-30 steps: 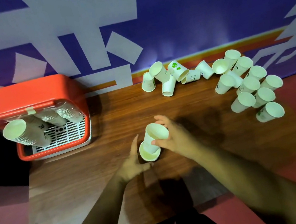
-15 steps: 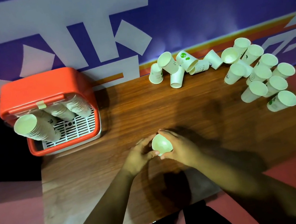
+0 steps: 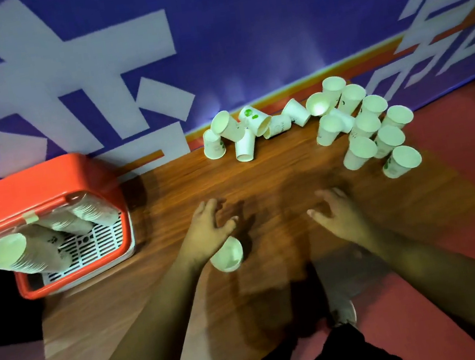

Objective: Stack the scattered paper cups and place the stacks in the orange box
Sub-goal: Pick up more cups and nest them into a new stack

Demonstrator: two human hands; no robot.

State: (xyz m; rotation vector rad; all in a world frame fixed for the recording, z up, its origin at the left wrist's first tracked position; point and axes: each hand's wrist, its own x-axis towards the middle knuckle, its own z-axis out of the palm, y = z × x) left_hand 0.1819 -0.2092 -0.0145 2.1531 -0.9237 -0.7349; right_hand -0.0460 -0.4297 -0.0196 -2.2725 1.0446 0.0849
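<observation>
A short stack of white paper cups stands on the wooden table, mouth up, just under the heel of my left hand. That hand's fingers are spread and straight, not curled round the stack. My right hand hovers to the right with spread fingers and holds nothing. The orange box sits at the table's left end with several long cup stacks leaning inside. Loose cups lie tipped at the back centre, and more stand in a cluster at the back right.
A blue wall banner with white shapes runs right behind the table. The table's right end falls off just past the cup cluster, onto red floor. The near edge is by my legs, where a shoe shows.
Both hands had pressed one cup into another at the table's centre. They have since let go and moved apart, the right hand swinging right, and the stack now stands alone.
</observation>
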